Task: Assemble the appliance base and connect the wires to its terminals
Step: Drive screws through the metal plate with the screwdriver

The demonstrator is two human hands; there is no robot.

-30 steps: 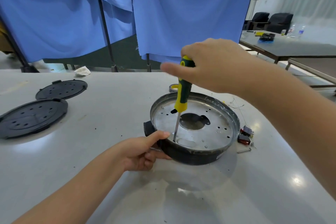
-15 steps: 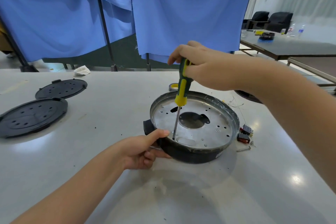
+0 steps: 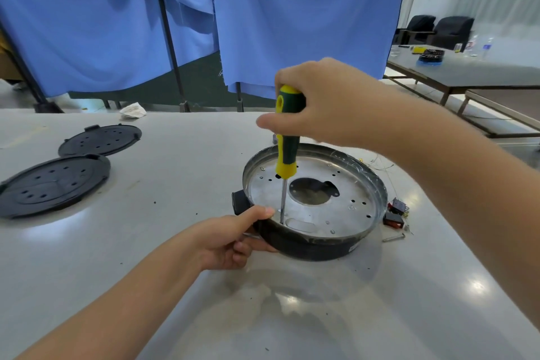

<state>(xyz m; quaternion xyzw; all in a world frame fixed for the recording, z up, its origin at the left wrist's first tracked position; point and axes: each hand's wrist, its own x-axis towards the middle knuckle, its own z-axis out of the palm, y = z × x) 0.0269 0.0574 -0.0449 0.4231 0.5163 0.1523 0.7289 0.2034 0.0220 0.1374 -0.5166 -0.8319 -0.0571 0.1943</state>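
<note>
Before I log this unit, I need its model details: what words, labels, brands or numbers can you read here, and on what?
None can be read.
Small white label on the round black appliance base: too small and blurred to read.
Green and yellow screwdriver: no print visible.
Two black perforated round plastic covers: no text visible.
Bottles on the far dark table: labels too small to read.

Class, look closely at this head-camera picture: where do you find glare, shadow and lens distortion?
Head view: bright glare spots on the table, at right and beside the black covers; a soft shadow lies under the appliance base and the left hand; wide-angle distortion bends the table edge and curtain poles; the background chairs look soft.
</note>
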